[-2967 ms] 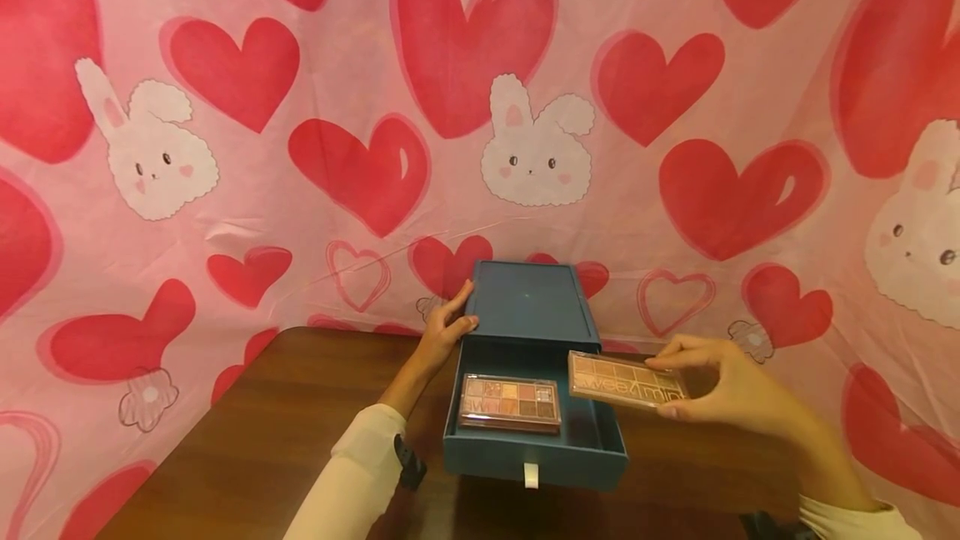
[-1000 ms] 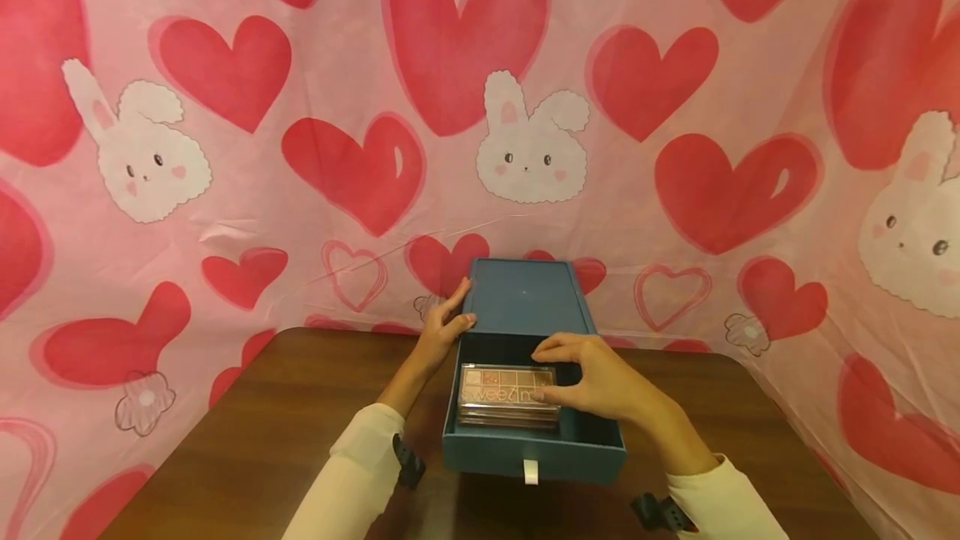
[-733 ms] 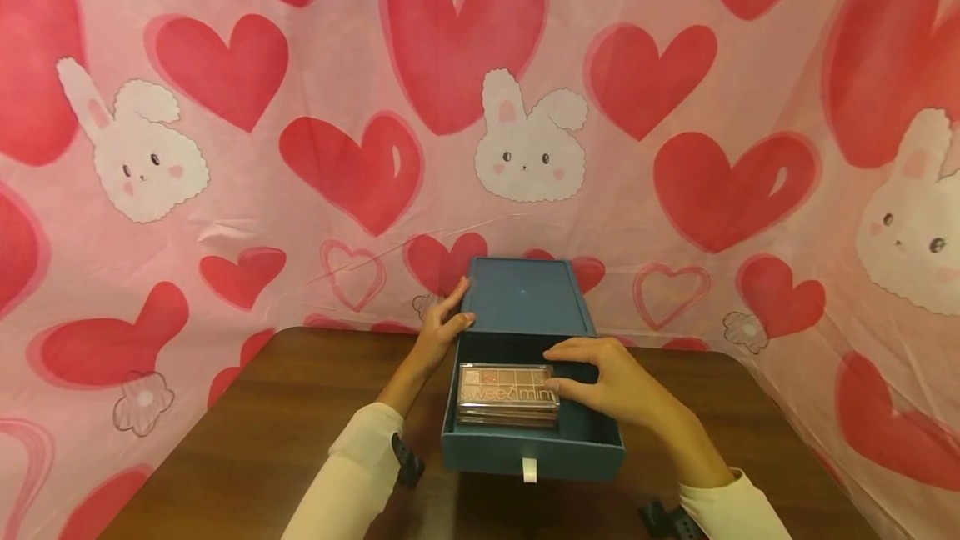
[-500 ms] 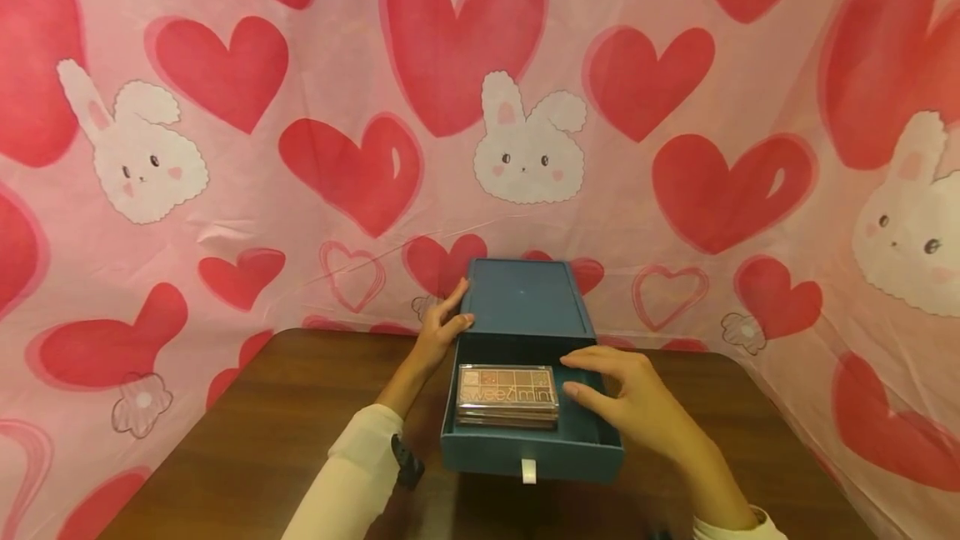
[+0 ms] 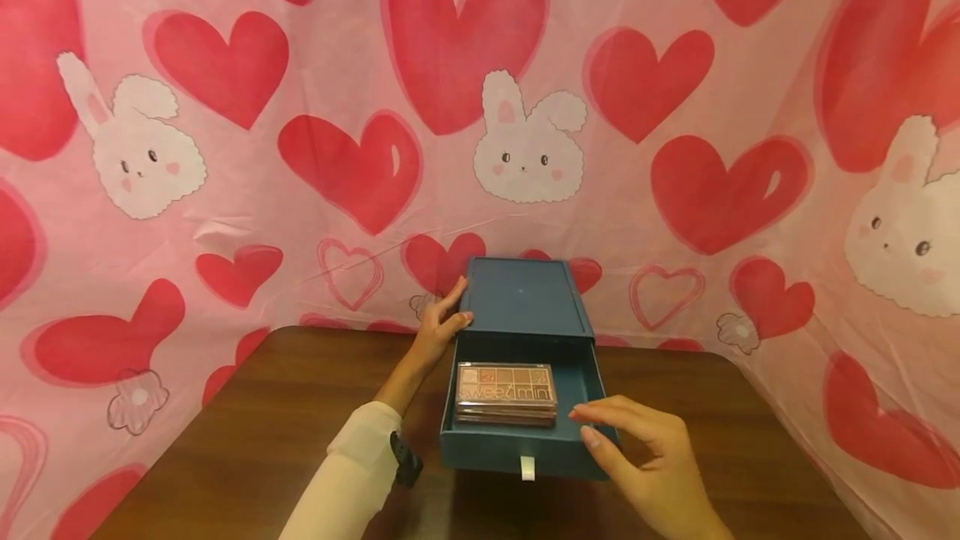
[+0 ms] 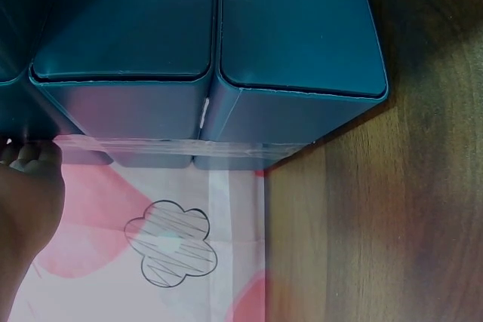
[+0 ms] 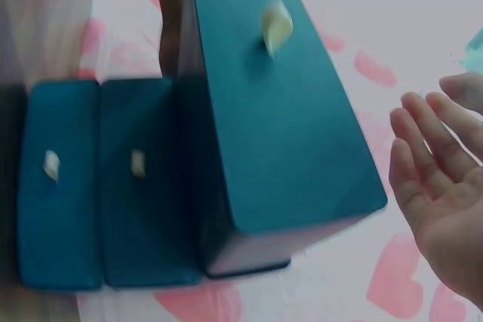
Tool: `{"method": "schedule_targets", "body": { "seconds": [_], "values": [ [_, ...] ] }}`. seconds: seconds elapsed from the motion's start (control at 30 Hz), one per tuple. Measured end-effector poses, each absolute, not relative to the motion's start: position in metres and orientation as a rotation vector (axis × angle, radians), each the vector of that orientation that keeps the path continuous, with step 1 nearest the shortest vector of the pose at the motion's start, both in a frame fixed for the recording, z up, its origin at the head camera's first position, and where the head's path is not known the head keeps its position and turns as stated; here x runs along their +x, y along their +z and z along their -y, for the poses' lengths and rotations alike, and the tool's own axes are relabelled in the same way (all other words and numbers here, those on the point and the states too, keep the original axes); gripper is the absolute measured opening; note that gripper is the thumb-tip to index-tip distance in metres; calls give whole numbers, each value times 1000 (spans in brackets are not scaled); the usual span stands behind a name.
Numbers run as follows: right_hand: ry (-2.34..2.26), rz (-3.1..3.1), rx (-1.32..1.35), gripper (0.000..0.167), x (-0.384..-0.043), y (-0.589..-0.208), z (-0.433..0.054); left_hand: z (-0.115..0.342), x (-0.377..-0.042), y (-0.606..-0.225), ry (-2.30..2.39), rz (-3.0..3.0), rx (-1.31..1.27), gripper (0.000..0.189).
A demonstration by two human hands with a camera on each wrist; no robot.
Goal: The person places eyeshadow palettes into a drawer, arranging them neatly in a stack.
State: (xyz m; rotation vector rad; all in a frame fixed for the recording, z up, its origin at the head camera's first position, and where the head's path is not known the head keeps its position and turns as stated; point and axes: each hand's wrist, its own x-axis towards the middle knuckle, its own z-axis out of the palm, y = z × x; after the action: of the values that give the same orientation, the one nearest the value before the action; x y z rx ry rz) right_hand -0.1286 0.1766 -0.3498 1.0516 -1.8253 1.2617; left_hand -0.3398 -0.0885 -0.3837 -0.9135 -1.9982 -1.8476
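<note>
A blue-green drawer cabinet (image 5: 525,294) stands on the table with its top drawer (image 5: 491,450) pulled out. Inside that drawer, toward the left, lies a stack of eyeshadow palettes (image 5: 506,394) with clear lids; lettering like "sweet mint" runs across the upper one. My left hand (image 5: 435,336) rests against the cabinet's left side, thumb by the top front edge, fingers extended along the side. Beside the drawer's right front corner, my right hand (image 5: 648,457) holds nothing. The right wrist view shows this hand (image 7: 445,179) with fingers loosely spread, apart from the drawer front (image 7: 294,126).
A white pull tab (image 5: 528,468) sticks out from the drawer front. Below it, the right wrist view shows two shut lower drawers (image 7: 147,216). The brown wooden table (image 5: 285,407) surrounds the cabinet. Behind hangs a pink cloth (image 5: 450,215) with hearts and rabbits.
My right hand has brought a palette from the right into the drawer, laid it on the other, let go and drawn back toward the lower right. My left hand stays at the cabinet.
</note>
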Motion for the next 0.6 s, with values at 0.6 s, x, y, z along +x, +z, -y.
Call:
{"method": "schedule_targets", "body": {
  "seconds": [0.6],
  "values": [
    [2002,2197,1047,26,-113,-402,-173,88,-340,-383,-1819,2003,-890,68]
  ]
}}
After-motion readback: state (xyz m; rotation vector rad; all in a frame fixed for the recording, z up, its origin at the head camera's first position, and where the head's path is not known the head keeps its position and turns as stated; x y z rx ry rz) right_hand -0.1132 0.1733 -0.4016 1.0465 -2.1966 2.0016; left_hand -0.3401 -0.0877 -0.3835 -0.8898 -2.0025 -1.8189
